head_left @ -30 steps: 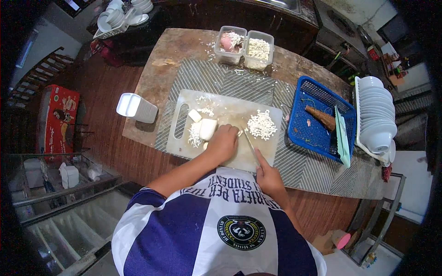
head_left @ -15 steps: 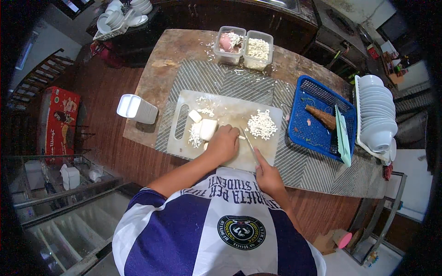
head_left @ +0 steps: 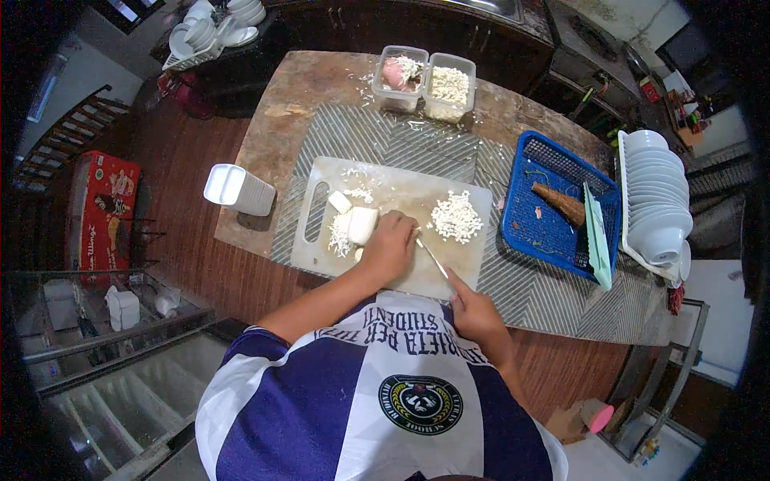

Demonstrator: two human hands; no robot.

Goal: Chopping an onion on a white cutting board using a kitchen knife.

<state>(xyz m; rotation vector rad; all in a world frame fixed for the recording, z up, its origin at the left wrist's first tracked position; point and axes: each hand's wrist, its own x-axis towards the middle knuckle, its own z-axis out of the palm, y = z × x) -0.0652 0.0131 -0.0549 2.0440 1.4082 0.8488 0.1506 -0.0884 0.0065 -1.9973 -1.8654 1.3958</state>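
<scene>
On a white cutting board (head_left: pixel 439 272), my left hand (head_left: pixel 391 247) presses down with curled fingers on a thin piece of white vegetable, mostly hidden beneath them. My right hand (head_left: pixel 481 317) grips the handle of a knife (head_left: pixel 431 256), its blade slanting up and left to the left fingertips. Just left of my left hand lies a thick white vegetable block (head_left: pixel 363 226), with a smaller chunk (head_left: pixel 339 202) beyond it. Fine white bits (head_left: pixel 339 234) are scattered around these. Right of the blade sits a heap of diced white vegetable (head_left: pixel 456 216).
Behind the board stand a clear tub of diced white pieces (head_left: pixel 449 86) and another tub (head_left: pixel 399 80) holding something pink. A blue basket (head_left: pixel 517 188) at right contains a brown cone-shaped piece (head_left: pixel 559 204), beside a rack of white bowls (head_left: pixel 658 192). A white container (head_left: pixel 241 191) stands left.
The knife tip has shifted left against my left fingertips, and my right hand has moved slightly down and right. The white strip that stuck out past my left fingers is now barely visible.
</scene>
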